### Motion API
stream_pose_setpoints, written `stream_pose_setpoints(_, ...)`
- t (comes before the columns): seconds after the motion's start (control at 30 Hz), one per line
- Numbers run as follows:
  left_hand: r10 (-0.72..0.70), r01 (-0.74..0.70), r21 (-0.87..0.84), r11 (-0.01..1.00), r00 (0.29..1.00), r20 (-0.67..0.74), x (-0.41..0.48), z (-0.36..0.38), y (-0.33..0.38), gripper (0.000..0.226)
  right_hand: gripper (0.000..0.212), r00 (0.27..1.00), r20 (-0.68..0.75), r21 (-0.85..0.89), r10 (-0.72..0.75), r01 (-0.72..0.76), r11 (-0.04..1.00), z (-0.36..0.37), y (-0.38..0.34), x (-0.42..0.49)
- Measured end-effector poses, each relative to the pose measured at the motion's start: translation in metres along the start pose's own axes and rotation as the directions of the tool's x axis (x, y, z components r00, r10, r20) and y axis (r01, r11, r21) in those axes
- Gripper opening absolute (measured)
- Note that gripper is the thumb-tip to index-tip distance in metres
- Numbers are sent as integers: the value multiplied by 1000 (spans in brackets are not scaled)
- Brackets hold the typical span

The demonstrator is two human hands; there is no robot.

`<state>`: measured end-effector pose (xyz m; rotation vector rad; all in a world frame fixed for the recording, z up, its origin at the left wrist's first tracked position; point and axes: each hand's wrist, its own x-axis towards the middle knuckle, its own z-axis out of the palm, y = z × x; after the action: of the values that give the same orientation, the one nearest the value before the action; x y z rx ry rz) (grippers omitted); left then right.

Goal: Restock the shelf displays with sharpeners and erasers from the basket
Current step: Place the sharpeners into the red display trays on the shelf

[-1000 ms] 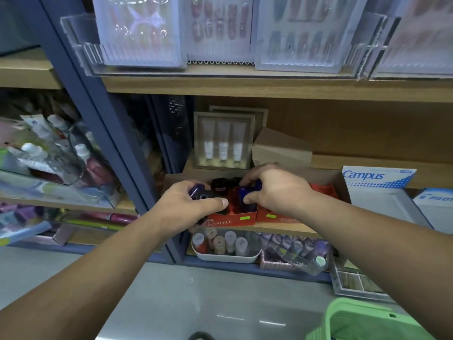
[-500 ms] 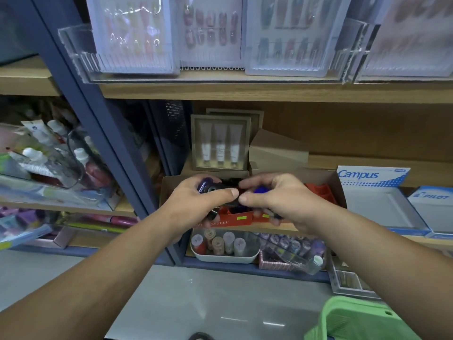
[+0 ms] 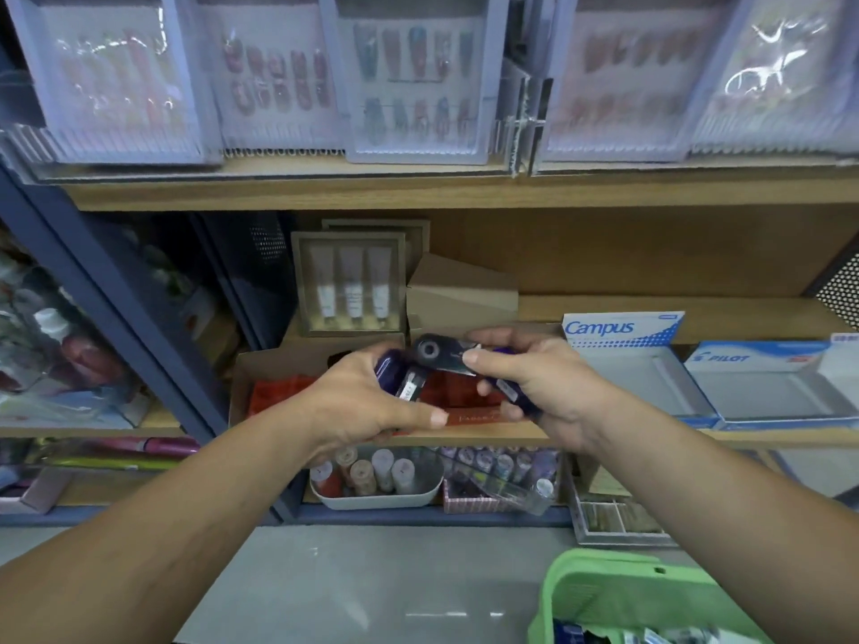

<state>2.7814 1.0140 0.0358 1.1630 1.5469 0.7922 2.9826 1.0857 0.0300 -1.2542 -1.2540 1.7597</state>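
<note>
A: Head view. How do the hands stand?

B: Close together, raised just above the red tray [image 3: 465, 404] on the middle shelf [image 3: 650, 438]. The left hand [image 3: 362, 402] curls round a blue sharpener [image 3: 395, 375], price label facing up, thumb stretched out below it. The right hand [image 3: 539, 388] pinches one end of a black sharpener [image 3: 434, 354] between thumb and forefinger. Its lower fingers fold over a second blue sharpener [image 3: 513, 393].

A: Why three at once?

B: Judgement only: one handful saves reaches down to the basket [image 3: 623, 592]. The tip pinch leaves the black one free to be turned and sorted before it goes in.

A: Where is the stock?

B: Three sharpeners are in the hands, over the tray; whether any touches it cannot be told. The tray sits in an open cardboard box [image 3: 260, 364] at the shelf's front edge, within easy reach. Much bare red shows to the left, so the tray looks underfilled. The green basket is low at the right, well apart from the shelf, with blurred packets inside.

A: Next step?

B: Probably setting them down one by one. The folded-under blue one could slip while the pinch is worked.
</note>
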Motion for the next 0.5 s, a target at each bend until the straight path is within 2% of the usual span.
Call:
stream_pose_setpoints(0.07, -37, 47, 102, 994, 995, -95, 5, -1, -2, 46, 30, 991, -132, 1, -28, 29, 1000, -10, 0, 5)
stream_pose_setpoints(0.13, -59, 92, 162, 982, 978, -200, 10, -2, -4, 38, 32, 968, -240, -69, -73, 58, 996, -18, 2, 10)
stream_pose_setpoints(0.23, -22, 80, 210, 974, 964, -266, 15, -3, 2, 35, 28, 944, -310, -107, -109, 79, 991, -19, 4, 21)
stream_pose_setpoints(0.4, 24, 30, 205, 978, 966, -256, 16, -5, 6, 39, 22, 954, -243, -248, -174, 112, 962, 1, -1, 44)
stream_pose_setpoints(0.5, 7, 22, 106, 994, 964, -267, 17, -7, 4, 46, 23, 959, -182, -357, -216, 140, 924, 13, 3, 57)
